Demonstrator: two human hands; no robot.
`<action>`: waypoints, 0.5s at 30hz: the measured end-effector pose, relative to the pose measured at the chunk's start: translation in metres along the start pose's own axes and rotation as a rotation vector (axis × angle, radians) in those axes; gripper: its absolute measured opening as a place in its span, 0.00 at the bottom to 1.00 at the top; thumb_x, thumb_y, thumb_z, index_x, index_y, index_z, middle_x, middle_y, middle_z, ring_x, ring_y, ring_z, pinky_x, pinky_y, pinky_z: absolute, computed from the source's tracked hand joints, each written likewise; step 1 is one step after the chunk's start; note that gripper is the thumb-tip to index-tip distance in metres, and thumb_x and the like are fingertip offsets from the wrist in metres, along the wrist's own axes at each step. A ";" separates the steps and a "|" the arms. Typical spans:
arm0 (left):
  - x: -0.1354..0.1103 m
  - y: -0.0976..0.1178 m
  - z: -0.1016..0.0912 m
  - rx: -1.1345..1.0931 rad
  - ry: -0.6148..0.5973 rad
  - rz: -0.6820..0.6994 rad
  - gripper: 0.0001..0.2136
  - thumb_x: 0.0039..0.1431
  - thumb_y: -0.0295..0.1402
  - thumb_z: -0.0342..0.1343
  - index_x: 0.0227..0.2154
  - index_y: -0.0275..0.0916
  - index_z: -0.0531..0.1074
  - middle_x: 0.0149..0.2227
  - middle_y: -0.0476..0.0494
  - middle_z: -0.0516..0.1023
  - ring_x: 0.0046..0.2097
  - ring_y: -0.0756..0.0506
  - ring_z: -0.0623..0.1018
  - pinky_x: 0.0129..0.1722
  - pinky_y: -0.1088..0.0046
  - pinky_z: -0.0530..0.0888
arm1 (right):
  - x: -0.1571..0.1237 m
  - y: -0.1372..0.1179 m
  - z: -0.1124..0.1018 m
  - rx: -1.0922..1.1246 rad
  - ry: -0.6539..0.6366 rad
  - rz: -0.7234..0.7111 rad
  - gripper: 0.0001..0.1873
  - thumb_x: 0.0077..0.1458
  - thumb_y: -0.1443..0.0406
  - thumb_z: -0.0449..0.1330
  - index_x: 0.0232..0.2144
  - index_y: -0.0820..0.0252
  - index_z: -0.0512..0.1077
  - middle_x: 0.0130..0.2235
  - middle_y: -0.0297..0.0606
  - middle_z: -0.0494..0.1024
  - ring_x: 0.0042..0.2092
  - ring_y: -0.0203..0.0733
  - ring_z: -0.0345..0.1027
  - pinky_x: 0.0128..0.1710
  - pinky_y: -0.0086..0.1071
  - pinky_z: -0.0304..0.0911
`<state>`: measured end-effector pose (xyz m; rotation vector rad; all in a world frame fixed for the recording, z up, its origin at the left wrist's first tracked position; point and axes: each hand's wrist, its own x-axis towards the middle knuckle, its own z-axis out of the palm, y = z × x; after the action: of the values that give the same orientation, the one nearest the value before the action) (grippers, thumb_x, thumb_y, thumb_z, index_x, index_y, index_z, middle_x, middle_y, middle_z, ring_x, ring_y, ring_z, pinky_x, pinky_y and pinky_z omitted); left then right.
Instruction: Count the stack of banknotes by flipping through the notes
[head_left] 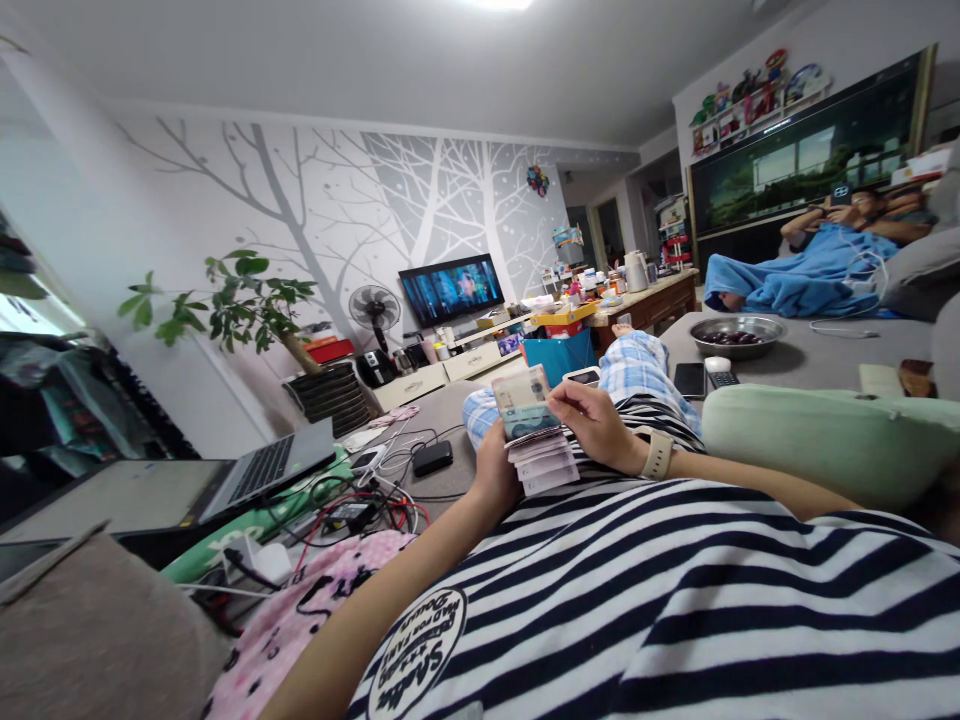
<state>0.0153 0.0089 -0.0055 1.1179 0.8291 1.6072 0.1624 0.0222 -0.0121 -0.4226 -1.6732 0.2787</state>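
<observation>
With note handling apparently in hand, the left hand [493,468] grips the fanned banknotes [543,462], the right hand [600,428] pinches the upper note's [520,390] right edge, and separation would require steady left-hand support.

A bare, curled left hand [495,468] and a bare, bent-fingered right hand [600,425] are gripping near each other.
The long bare left forearm [390,590] is slanting up from below, its hand's fingers mostly hiding, so their exact grip is hard to tell; the bare right forearm [750,480] is extending from the right, thumb and forefinger pinching.
</observation>
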 end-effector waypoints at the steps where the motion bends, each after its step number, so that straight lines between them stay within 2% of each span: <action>1: 0.001 -0.001 -0.002 0.018 -0.004 0.018 0.09 0.41 0.37 0.62 0.25 0.39 0.72 0.26 0.49 0.78 0.39 0.42 0.78 0.41 0.68 0.73 | 0.000 0.000 0.000 -0.003 -0.002 0.003 0.12 0.61 0.59 0.52 0.28 0.59 0.68 0.27 0.33 0.70 0.30 0.36 0.62 0.32 0.30 0.58; 5: 0.003 -0.004 -0.005 0.016 -0.038 0.046 0.08 0.42 0.37 0.63 0.25 0.39 0.73 0.26 0.49 0.78 0.39 0.42 0.78 0.40 0.69 0.74 | 0.000 -0.001 -0.001 0.002 -0.010 0.006 0.14 0.61 0.58 0.52 0.27 0.59 0.68 0.26 0.33 0.70 0.30 0.36 0.62 0.32 0.30 0.58; 10: 0.002 -0.001 0.000 -0.021 -0.006 -0.025 0.12 0.44 0.42 0.63 0.27 0.39 0.74 0.24 0.50 0.78 0.36 0.42 0.79 0.38 0.66 0.75 | 0.000 0.000 0.000 0.006 -0.027 0.005 0.15 0.61 0.57 0.51 0.27 0.59 0.68 0.25 0.33 0.69 0.29 0.36 0.61 0.31 0.30 0.57; 15: 0.007 -0.002 -0.001 -0.103 0.005 -0.103 0.11 0.45 0.40 0.63 0.29 0.38 0.74 0.26 0.47 0.79 0.37 0.41 0.79 0.36 0.66 0.76 | -0.001 0.000 -0.001 0.008 -0.039 0.009 0.17 0.61 0.55 0.51 0.26 0.59 0.68 0.25 0.33 0.69 0.29 0.36 0.61 0.31 0.30 0.57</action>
<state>0.0141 0.0163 -0.0060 0.9835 0.7857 1.5501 0.1630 0.0221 -0.0127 -0.4206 -1.7082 0.3022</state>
